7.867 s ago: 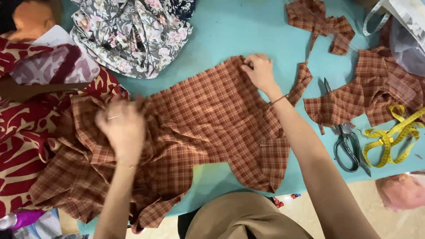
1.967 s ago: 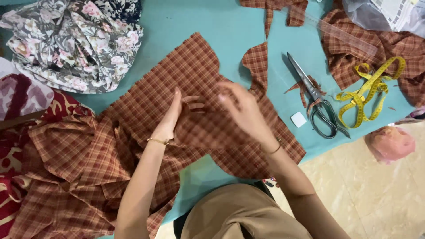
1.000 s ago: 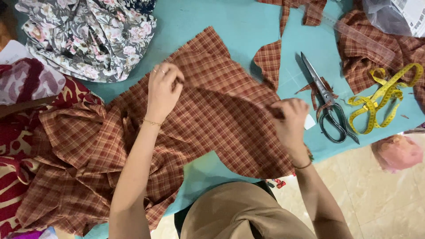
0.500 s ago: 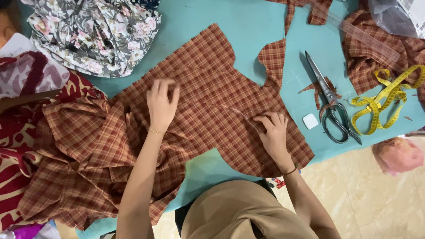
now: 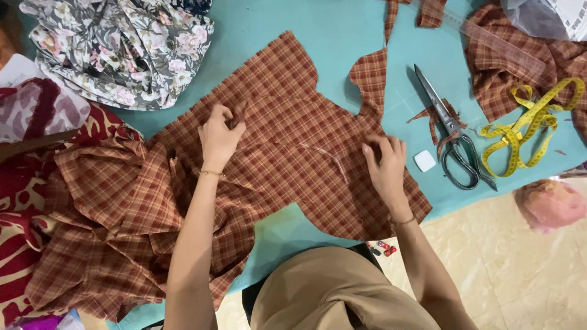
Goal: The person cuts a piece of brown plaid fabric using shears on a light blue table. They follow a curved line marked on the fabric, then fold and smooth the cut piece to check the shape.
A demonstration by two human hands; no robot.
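Note:
A cut piece of red-brown checked cloth (image 5: 287, 116) lies spread on the teal table (image 5: 342, 24), on top of more of the same fabric bunched at the left (image 5: 104, 226). My left hand (image 5: 219, 135) pinches a small fold of the cloth near its middle. My right hand (image 5: 386, 166) presses on the cloth's right side with its fingers curled, pinching the fabric there. Both forearms reach in from the bottom of the view.
Large scissors (image 5: 452, 131), a white chalk block (image 5: 424, 161) and a yellow measuring tape (image 5: 531, 122) lie to the right. Checked scraps (image 5: 520, 61) sit at the top right, floral fabric (image 5: 122, 43) at the top left, red patterned cloth (image 5: 24, 201) at the left.
My left hand has closed from flat into a pinch on the cloth. My right hand has shifted a little up and right along the cloth's edge.

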